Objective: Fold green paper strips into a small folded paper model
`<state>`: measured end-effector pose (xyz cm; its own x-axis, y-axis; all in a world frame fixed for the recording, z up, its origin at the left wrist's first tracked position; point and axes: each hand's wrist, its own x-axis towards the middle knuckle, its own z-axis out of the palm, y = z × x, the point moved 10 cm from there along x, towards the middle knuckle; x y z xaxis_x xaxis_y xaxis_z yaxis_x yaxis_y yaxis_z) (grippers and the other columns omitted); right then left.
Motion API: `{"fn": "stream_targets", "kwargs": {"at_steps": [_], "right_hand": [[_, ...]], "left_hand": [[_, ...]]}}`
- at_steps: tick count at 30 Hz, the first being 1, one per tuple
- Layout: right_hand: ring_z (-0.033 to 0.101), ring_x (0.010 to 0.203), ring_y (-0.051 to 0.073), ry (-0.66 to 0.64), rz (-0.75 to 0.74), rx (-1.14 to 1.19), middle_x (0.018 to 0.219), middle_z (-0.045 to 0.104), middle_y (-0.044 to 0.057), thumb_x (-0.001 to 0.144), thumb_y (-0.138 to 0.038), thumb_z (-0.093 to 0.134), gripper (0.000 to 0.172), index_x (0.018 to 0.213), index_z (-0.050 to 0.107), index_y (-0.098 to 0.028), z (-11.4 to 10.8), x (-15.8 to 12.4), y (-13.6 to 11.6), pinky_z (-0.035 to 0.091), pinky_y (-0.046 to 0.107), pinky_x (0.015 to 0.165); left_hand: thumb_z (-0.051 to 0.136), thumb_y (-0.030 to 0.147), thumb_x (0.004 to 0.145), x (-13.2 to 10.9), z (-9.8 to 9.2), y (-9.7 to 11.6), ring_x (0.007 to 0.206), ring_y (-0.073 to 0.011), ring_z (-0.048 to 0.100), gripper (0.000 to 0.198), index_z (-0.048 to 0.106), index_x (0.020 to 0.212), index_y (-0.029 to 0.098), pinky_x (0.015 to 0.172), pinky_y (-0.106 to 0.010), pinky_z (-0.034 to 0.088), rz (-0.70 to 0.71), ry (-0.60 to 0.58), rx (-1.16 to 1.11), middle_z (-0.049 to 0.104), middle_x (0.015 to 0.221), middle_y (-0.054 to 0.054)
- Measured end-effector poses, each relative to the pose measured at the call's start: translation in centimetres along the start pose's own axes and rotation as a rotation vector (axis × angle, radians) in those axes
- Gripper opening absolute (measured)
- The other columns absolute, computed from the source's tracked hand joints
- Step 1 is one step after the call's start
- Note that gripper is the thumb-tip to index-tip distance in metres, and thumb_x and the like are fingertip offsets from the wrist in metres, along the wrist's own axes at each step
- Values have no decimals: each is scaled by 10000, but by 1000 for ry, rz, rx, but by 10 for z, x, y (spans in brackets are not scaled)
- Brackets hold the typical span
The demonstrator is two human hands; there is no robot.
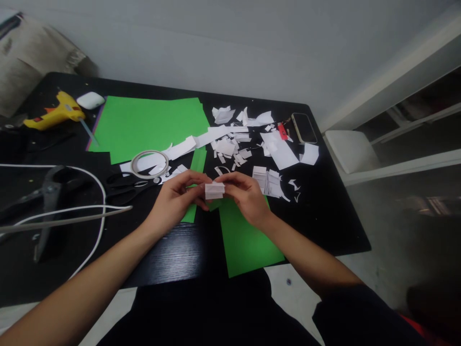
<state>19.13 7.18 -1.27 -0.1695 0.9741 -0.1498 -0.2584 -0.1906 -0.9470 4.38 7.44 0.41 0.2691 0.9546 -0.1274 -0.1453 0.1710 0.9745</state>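
Note:
A small folded piece of white paper (214,190) is pinched between my two hands, above the front middle of the black table. My left hand (179,193) grips its left end with thumb and fingers. From the other side, my right hand (245,193) holds its right end. Beneath my right hand lies a green sheet (248,245) that reaches the table's front edge. A folded green strip (198,163) runs under the fingers of my left hand. To the right of my right hand are folded white paper pieces (268,181).
Black-handled scissors (131,185) and a tape roll (149,165) lie left of my hands. Farther back are green sheets (151,125), a yellow glue gun (59,113) and a white case (90,100). White scraps (230,146) and a phone (304,128) occupy the right. White cables (103,211) loop at left.

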Motion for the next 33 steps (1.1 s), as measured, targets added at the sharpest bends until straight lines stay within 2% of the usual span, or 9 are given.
{"fn": "stream_targets", "kwargs": {"at_steps": [8,12,14,17,23,27,29,33], "right_hand": [[721,946,200,-16,46,93,980,777,17,861,-387,768,137,898,815,-264,0,0,2,621,402,890],[722,976,202,2,6,-16,997,779,13,792,-374,862,173,916,804,-268,-1,-1,-1,596,415,958],[720,997,205,5,-25,-52,1021,780,16,757,-337,892,196,909,794,-263,-1,-2,-4,590,416,975],[718,981,203,32,-61,-77,1011,774,16,751,-311,895,218,931,780,-262,-1,-4,-11,602,398,937],[721,997,215,64,-89,-94,1037,777,14,773,-336,876,219,955,773,-269,-3,-5,-15,610,401,931],[719,974,215,43,-6,23,995,776,16,817,-464,829,246,945,781,-260,-4,1,-1,606,405,939],[724,973,231,29,64,130,1015,780,32,837,-585,775,354,953,771,-251,-3,4,6,621,414,901],[733,921,252,-29,141,200,1019,788,74,807,-790,671,592,954,773,-225,4,5,10,639,424,840]], "left_hand": [[697,327,876,0,-2,-3,858,-218,699,176,773,967,197,651,-342,666,-20,2,-6,732,962,-61],[676,389,906,-3,-2,4,777,-220,710,221,754,964,191,667,-369,653,28,7,98,732,929,-60],[737,368,875,-5,0,8,750,-200,706,219,724,1006,193,685,-353,640,72,-2,155,732,951,-53],[812,282,826,-8,3,11,853,-184,710,344,655,1124,213,743,-313,624,152,-9,197,716,1054,-51],[831,241,819,-10,6,12,895,-173,705,463,584,1211,236,743,-288,609,220,-26,240,691,1131,-56],[880,264,763,-10,8,8,895,-185,706,602,558,1271,243,750,-316,619,212,-64,269,662,1227,-84],[884,284,762,-9,8,4,842,-176,695,634,552,1301,244,733,-320,614,189,-69,297,671,1192,-81],[795,317,862,-7,2,3,866,-181,682,435,593,1236,226,727,-307,579,177,-10,332,687,1113,-70]]}}
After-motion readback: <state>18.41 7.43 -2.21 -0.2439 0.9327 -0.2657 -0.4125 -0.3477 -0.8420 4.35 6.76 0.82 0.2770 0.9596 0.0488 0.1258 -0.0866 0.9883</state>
